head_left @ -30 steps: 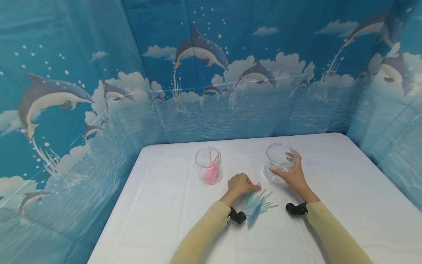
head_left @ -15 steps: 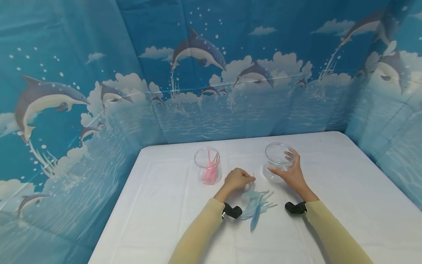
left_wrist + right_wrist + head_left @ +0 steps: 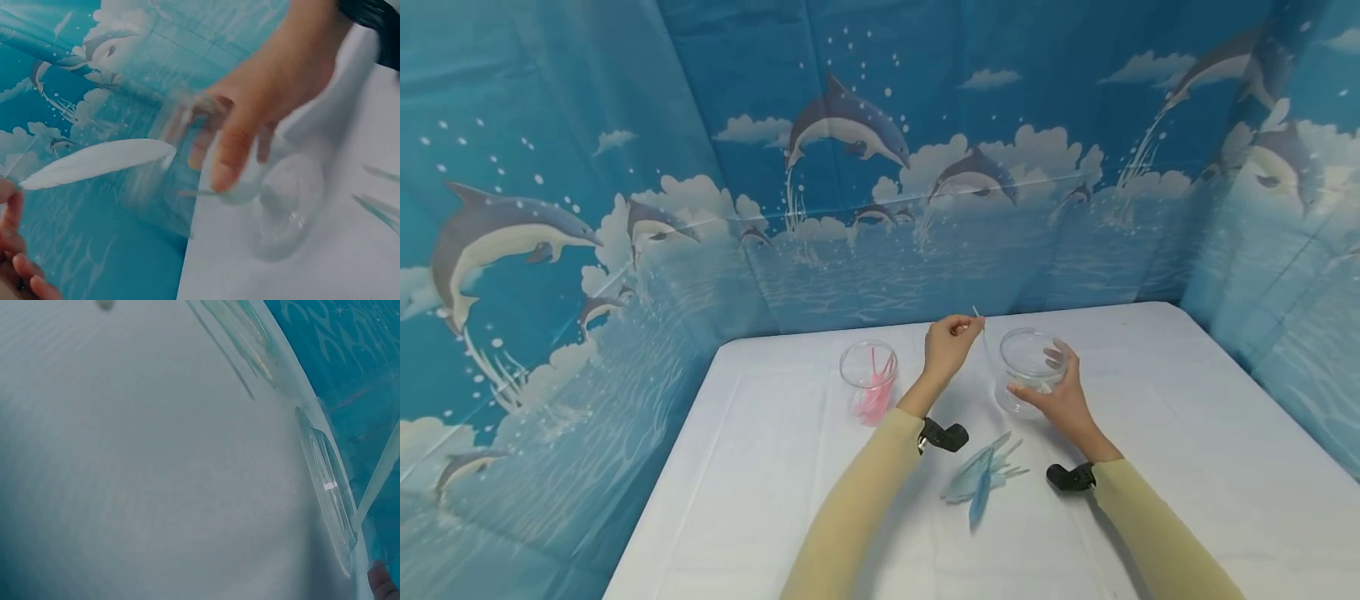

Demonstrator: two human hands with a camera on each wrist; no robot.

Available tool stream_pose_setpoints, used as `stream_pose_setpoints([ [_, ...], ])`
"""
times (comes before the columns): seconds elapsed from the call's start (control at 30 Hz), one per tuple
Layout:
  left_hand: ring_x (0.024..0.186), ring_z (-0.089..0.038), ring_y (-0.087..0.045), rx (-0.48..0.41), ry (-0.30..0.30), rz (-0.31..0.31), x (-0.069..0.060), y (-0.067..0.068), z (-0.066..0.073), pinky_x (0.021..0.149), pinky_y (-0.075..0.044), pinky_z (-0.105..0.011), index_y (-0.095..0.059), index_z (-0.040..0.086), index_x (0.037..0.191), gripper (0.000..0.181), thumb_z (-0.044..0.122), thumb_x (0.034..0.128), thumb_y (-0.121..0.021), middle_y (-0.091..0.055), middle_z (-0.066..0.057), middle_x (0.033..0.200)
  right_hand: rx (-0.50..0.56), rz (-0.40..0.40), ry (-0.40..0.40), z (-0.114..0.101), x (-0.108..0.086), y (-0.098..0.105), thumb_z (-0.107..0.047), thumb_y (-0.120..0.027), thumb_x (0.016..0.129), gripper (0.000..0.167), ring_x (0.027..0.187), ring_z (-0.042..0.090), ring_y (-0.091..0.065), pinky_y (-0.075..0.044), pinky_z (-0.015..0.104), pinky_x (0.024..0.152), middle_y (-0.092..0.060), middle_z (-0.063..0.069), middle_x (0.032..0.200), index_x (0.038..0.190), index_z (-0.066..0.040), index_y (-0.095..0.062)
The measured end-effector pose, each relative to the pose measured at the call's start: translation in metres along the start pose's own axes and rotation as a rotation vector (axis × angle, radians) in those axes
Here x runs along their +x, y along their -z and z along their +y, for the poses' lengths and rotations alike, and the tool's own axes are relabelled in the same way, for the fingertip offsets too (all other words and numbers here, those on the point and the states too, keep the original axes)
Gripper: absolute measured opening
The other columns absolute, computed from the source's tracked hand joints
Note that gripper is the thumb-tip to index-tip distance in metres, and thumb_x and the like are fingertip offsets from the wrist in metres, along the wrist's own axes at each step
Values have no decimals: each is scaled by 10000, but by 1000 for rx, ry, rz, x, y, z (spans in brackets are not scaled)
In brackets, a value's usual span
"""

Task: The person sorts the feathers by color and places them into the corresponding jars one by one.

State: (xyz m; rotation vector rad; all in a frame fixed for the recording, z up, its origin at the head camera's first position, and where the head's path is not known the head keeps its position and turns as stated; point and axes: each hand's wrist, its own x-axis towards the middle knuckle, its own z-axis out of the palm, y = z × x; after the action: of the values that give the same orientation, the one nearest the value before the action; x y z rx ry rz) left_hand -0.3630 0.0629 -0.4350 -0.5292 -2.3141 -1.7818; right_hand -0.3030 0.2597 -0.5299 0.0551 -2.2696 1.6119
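My left hand (image 3: 951, 346) is raised between two clear glass jars and pinches a pale feather (image 3: 100, 164) at one end. The feather slants beside the mouth of the right jar (image 3: 1017, 400). Around that jar's side curl the fingers and thumb of my right hand (image 3: 1063, 396); it stands upright on the table. Something pale green shows low in this jar in the left wrist view, blurred. Several light-blue feathers (image 3: 981, 482) lie in a loose pile between my forearms. In the right wrist view a fingertip (image 3: 382, 584) shows at the jar's edge.
The left glass jar (image 3: 861, 400) holds several pink feathers (image 3: 876, 400). A white cloth covers the table (image 3: 760, 467). Behind it hangs a blue curtain (image 3: 880, 258) printed with dolphins, close to the table's far edge.
My left hand has lifted a feather from beside the pile and moved it up and away, to the right jar's height. My right hand stays on its jar.
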Motion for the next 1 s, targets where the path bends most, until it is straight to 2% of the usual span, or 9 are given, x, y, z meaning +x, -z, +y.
stream_pose_setpoints([
  [0.13, 554, -70, -408, -118, -16, 75, 14, -15, 10, 512, -350, -227, -719, 74, 973, 316, 372, 910, -633, -478, 77, 627, -10, 1, -11, 0, -2, 0, -223, -819, 755, 1117, 1327, 426, -209, -233, 646, 986, -192, 215, 1486, 1507, -187, 5],
  [0.27, 546, -58, -405, -136, -19, 123, 19, -32, 11, 514, -362, -216, -719, 86, 968, 306, 374, 910, -633, -461, 82, 616, -7, 4, 4, 2, -3, 0, -215, -817, 757, 1109, 1319, 426, -220, -234, 642, 986, -199, 224, 1477, 1506, -172, 0],
  [0.4, 525, -54, -389, -61, -31, 80, 16, -44, 6, 493, -345, -208, -731, 107, 956, 274, 363, 896, -655, -458, 85, 616, 14, 9, 28, 2, -2, 0, -183, -811, 763, 1086, 1312, 430, -225, -245, 637, 980, -209, 230, 1465, 1503, -157, -17],
  [0.5, 500, -67, -350, 9, -42, 18, 11, -46, 0, 455, -307, -216, -740, 132, 966, 258, 365, 869, -689, -430, 81, 609, 9, 10, 28, 1, 0, 0, -192, -809, 768, 1083, 1320, 423, -215, -245, 635, 984, -207, 225, 1469, 1502, -158, -13],
  [0.7, 502, -62, -358, 128, -28, -20, -6, -29, -24, 455, -317, -211, -721, 136, 951, 247, 364, 859, -701, -433, 85, 624, 0, 5, 4, 0, 2, -4, -211, -812, 764, 1101, 1328, 428, -215, -227, 644, 994, -189, 229, 1480, 1504, -172, 3],
  [0.8, 548, -54, -413, 229, 30, -104, -18, -21, -38, 495, -356, -212, -716, 135, 921, 280, 406, 862, -682, -492, 87, 665, -5, 6, 8, 1, 2, -4, -207, -819, 756, 1105, 1324, 432, -225, -229, 640, 997, -197, 236, 1475, 1505, -169, -7],
  [0.9, 600, -53, -479, 360, 112, -286, -32, -15, -47, 533, -398, -218, -730, 159, 901, 310, 460, 845, -679, -560, 104, 702, -16, 6, 7, 2, 1, -2, -222, -817, 759, 1099, 1325, 426, -224, -238, 639, 993, -199, 236, 1473, 1504, -167, -11],
  [1.0, 604, -57, -513, 485, 179, -465, -45, -14, -50, 532, -415, -227, -745, 199, 844, 313, 506, 804, -703, -593, 125, 679, -25, 4, -4, 2, 1, -1, -233, -812, 765, 1093, 1327, 420, -217, -241, 642, 988, -192, 231, 1474, 1502, -175, -8],
])
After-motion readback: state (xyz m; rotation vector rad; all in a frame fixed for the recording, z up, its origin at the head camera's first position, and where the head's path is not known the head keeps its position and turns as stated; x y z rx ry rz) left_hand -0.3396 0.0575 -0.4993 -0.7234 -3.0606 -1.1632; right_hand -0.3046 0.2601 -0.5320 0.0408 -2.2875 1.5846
